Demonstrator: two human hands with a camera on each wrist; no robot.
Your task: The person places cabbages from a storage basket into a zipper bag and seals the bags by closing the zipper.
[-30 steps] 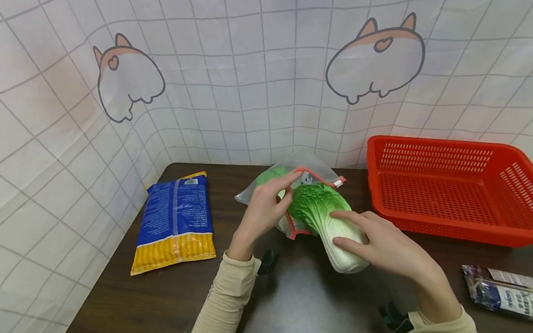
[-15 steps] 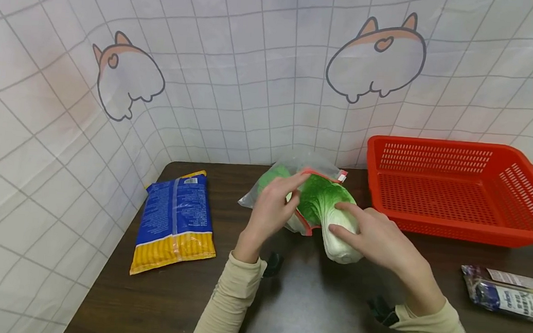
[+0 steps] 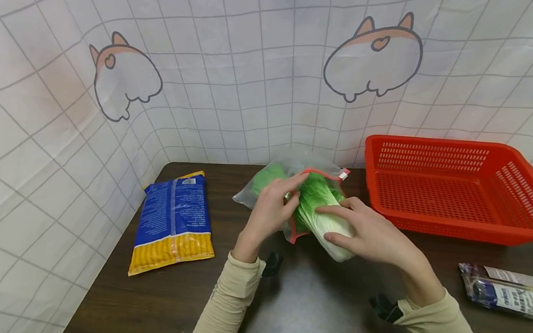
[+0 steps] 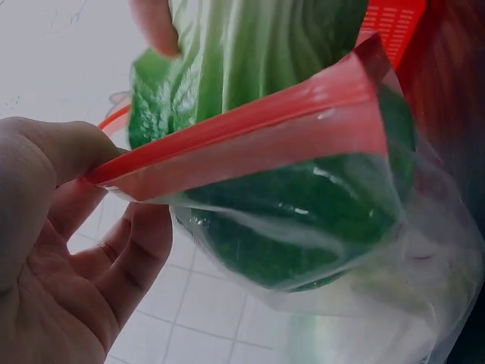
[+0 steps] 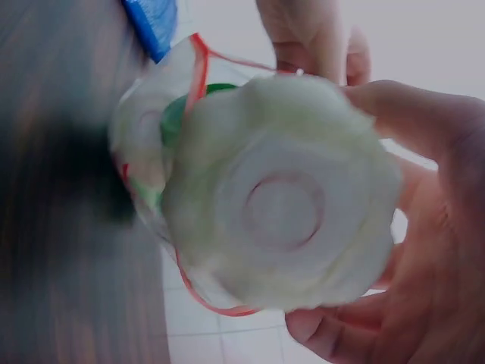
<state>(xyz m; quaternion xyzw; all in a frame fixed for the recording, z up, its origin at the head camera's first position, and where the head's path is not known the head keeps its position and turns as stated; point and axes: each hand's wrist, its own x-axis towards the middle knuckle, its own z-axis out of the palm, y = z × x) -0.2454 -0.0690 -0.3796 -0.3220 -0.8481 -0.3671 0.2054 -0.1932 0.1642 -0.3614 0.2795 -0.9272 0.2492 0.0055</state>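
Note:
A clear zip bag point(image 3: 248, 192) with a red seal strip point(image 4: 250, 127) lies near the back of the table, its mouth spread. Inside is a green and white vegetable point(image 3: 265, 178), partly veiled by the plastic. My left hand point(image 3: 270, 205) pinches the bag's rim between thumb and finger. A napa cabbage point(image 3: 325, 219) slants into the bag mouth, leafy end first. With thumb and fingers around its white base, my right hand point(image 3: 375, 238) grips the cabbage. The right wrist view faces the round cabbage base point(image 5: 284, 212), which hides much of the bag.
A red plastic basket point(image 3: 429, 225) stands at the back right. Two dark wrapped packs point(image 3: 510, 294) lie at the right edge. On the left lies a blue and yellow packet point(image 3: 174, 222). A checked cloth point(image 3: 236, 71) hangs behind the table.
The right hand has pushed the cabbage leftward, and its leaves sit deeper in the bag mouth. The left hand has shifted slightly right while holding the rim.

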